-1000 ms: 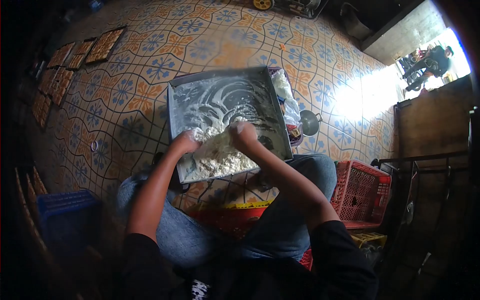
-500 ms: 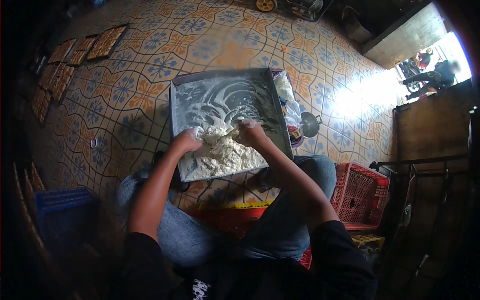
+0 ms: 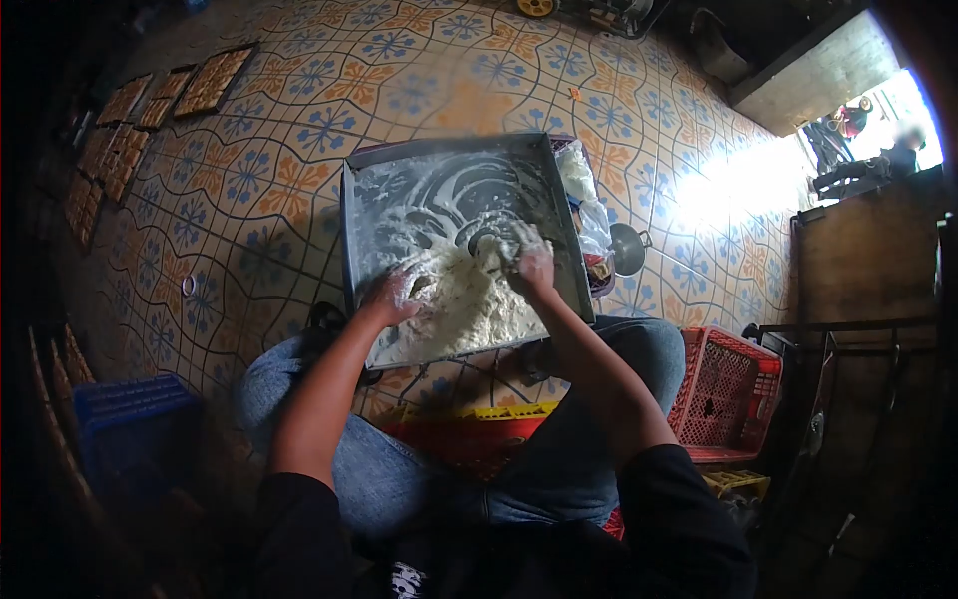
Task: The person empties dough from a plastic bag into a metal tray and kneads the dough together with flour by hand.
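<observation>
A pale, floury dough (image 3: 469,314) lies as a rough, lumpy mass in the near half of a square grey metal tray (image 3: 568,215). My left hand (image 3: 394,295) rests on the dough's left side, its flour-coated fingers stretched over it. On the right side, my right hand (image 3: 531,258) touches the dough with its whitened fingers spread. White smears curve across the tray's bottom beyond both hands. The undersides of my fingers are hidden, and neither hand visibly grips a lump.
Right of the tray stand a purple crate with plastic bags (image 3: 594,222) and a metal pot (image 3: 629,250). Red crates (image 3: 726,394) and a blue crate (image 3: 135,419) flank my legs. Filled trays (image 3: 215,82) lie on the tiled floor (image 3: 269,170) at far left.
Both hands were closed in the dough and have opened out. My right hand moved slightly right, my left a little nearer to me. The dough between them has shifted shape.
</observation>
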Demonstrator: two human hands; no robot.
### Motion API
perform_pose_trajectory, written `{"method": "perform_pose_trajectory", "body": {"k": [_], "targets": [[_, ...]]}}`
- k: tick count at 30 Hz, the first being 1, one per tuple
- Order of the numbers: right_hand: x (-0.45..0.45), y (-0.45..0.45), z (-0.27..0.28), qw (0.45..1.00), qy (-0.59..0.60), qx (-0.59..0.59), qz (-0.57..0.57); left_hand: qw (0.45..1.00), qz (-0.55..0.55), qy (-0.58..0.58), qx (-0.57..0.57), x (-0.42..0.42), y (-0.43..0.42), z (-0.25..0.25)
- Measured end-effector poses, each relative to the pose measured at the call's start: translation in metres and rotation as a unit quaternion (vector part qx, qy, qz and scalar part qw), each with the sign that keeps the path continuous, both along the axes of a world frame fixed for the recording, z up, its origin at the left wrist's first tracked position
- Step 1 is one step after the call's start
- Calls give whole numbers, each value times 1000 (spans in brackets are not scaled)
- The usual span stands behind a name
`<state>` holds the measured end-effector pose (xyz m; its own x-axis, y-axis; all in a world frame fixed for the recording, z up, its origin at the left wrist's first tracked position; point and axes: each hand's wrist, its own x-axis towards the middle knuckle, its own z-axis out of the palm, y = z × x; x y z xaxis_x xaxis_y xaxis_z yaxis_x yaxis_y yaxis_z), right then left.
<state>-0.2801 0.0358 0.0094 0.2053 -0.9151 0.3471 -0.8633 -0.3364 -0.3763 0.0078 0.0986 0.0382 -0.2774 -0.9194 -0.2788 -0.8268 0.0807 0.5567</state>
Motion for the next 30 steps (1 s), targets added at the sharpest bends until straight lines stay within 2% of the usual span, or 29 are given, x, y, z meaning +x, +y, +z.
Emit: {"method": "perform_pose_trajectory", "body": {"k": [3,6,8,11,13,14,17,20,21,24,25,27,28,29,30], "targets": [[-24,-2,-55,997,-58,44,-8,996,18,-32,-78,9,0,-21],[-3,8,-8,987,-127,63,70,994,33,-42,-92,13,-4,-41],[15,12,-12,977,-151,78,126,996,45,-1,-82,1,-5,-28],[40,28,-15,948,-183,183,185,993,-30,60,-100,-2,-10,-72],[47,35,-12,923,-198,211,254,982,-31,153,-109,-17,-11,-49],[49,35,-6,915,-213,237,249,973,-31,199,-112,-23,-10,-39],[52,31,4,880,-262,314,242,975,-22,203,-86,-24,-9,-24],[48,22,6,902,-223,312,200,980,0,185,-71,-21,-9,-19],[50,24,10,905,-245,305,165,982,10,174,-72,-20,-9,-21],[48,16,20,925,-225,272,139,982,38,184,25,-21,-14,-22],[48,11,10,933,-224,218,176,985,16,166,44,-21,-18,-16],[49,8,1,931,-143,213,259,988,-28,131,82,-22,-24,-2],[52,9,16,925,-101,209,300,993,-49,88,63,-18,-23,-16],[48,15,34,896,-6,355,267,996,-70,45,44,-11,-23,-36],[50,14,-21,892,-7,279,354,996,-90,1,20,-7,-26,-45]]}}
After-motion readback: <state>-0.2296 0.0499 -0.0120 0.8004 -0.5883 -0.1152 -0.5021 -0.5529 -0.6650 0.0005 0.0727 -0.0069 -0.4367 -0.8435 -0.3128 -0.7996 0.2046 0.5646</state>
